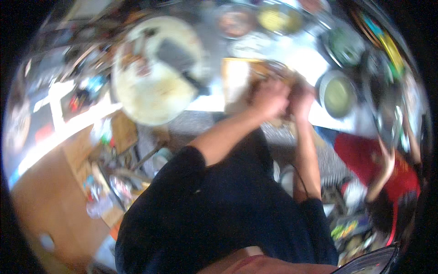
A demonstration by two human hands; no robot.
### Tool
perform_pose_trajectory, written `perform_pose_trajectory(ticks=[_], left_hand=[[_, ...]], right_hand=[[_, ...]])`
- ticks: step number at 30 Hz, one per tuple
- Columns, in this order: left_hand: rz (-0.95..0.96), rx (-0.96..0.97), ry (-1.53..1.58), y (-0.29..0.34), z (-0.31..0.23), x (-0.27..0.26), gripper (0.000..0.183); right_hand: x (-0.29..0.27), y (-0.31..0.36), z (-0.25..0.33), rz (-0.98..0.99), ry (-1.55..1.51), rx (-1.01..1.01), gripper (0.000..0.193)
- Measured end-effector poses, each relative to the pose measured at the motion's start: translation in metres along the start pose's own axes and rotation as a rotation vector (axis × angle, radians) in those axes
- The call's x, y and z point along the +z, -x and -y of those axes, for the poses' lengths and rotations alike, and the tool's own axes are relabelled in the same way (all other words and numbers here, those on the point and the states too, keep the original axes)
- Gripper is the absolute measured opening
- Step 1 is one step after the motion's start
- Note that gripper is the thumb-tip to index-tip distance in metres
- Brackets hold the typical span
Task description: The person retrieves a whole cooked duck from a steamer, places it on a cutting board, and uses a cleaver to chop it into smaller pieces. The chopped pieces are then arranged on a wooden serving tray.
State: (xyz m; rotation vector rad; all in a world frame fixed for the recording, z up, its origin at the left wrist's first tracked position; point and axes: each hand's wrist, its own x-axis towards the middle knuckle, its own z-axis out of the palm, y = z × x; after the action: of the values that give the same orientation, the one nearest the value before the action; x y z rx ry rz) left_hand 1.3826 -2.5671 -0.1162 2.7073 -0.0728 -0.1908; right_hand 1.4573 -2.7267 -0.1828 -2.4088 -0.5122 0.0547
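My left hand (270,97) and my right hand (301,99) are close together at the near edge of a bright work table (255,45). Both look closed around something brownish, but blur hides what it is. Under and beside them lies a pale rectangular board or tray (235,80) with a tan edge. To their left, a large round cream cutting board (153,102) carries a cleaver (174,55), its dark handle pointing toward me. Small brown pieces (137,61) lie at that board's far left.
Bowls with reddish (236,23) and yellow (276,19) contents stand at the back. A pot of pale green liquid (338,95) and a bowl of greens (344,47) are at right. Another person in red (365,157) is at far right. A brown wooden panel (50,196) stands lower left.
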Motion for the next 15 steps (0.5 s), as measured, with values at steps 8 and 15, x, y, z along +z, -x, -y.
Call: perform_pose_trajectory(ticks=[8, 15], left_hand=[[-0.631, -0.307, 0.202, 0.139, 0.135, -0.100, 0.025], [-0.847, -0.919, 0.303, 0.224, 0.388, -0.207, 0.026]], right_hand=[[-0.028, -0.039, 0.151, -0.031, -0.169, -0.038, 0.022], [0.099, -0.083, 0.363, 0.372, -0.375, -0.566, 0.022]])
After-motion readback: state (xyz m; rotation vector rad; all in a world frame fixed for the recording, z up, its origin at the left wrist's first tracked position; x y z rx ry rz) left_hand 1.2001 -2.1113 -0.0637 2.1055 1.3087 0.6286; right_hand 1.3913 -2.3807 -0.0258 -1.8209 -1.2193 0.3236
